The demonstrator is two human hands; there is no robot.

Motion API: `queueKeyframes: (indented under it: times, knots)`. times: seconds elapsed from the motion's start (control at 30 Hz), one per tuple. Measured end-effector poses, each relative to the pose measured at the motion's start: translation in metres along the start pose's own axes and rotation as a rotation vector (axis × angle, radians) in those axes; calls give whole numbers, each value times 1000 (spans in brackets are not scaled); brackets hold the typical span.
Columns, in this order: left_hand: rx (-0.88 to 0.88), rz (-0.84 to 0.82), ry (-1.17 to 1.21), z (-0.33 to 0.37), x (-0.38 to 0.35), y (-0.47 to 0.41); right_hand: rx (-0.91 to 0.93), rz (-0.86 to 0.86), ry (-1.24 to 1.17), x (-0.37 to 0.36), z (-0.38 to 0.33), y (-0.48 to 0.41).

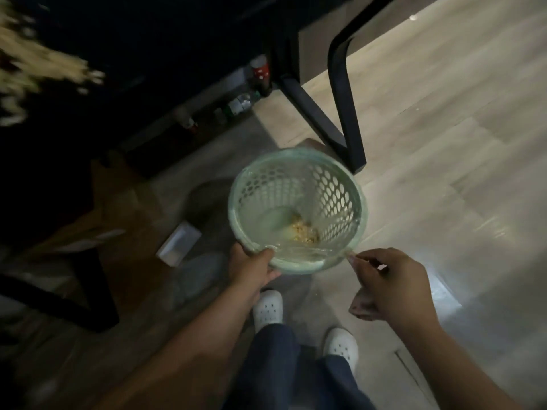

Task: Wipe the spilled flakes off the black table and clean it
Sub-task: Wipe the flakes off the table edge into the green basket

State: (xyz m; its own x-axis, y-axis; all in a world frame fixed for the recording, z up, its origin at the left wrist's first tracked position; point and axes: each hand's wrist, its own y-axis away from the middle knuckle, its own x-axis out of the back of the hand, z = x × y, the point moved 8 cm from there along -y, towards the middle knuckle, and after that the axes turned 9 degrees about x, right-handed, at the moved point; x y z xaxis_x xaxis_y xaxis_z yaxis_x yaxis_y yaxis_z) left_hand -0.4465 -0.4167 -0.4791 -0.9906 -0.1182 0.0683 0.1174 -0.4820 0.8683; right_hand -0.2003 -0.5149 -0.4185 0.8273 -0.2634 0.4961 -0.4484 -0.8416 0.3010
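Observation:
A pale green perforated waste basket [340,190] with a clear plastic liner hangs above the floor. Yellowish flakes [305,232] lie at its bottom. My left hand [253,269] grips the basket's near rim. My right hand [390,287] is beside the rim on the right, fingers curled round a small brownish cloth [362,306], its fingertips close to the liner's edge. The black table [133,54] fills the upper left, with blurred pale flakes [35,63] spread on its left part.
Black table legs [343,93] stand just behind the basket. Bottles and a red can [260,74] sit under the table by the wall. A white box [179,242] and a cardboard box [124,202] lie on the wooden floor at left. My white shoes [268,306] are below.

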Motion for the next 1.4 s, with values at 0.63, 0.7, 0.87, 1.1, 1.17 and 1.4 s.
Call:
queueKeyframes:
  times: [0.63,0.7,0.87,1.1,1.17,1.4]
  knots:
    - [91,76,71,-18,198,301,274,79,125,81,-261,222]
    - [88,83,86,-10,213,311,262,78,66,81,-277,233]
    - [52,66,132,16,227,324,347,106,118,82,-318,242]
    - [37,42,175,26,230,307,358,73,83,69,-329,217]
    - [52,40,181,29,226,300,359,55,67,65,-332,205]
    - [98,98,162,41,197,265,453,1,142,55,-349,134]
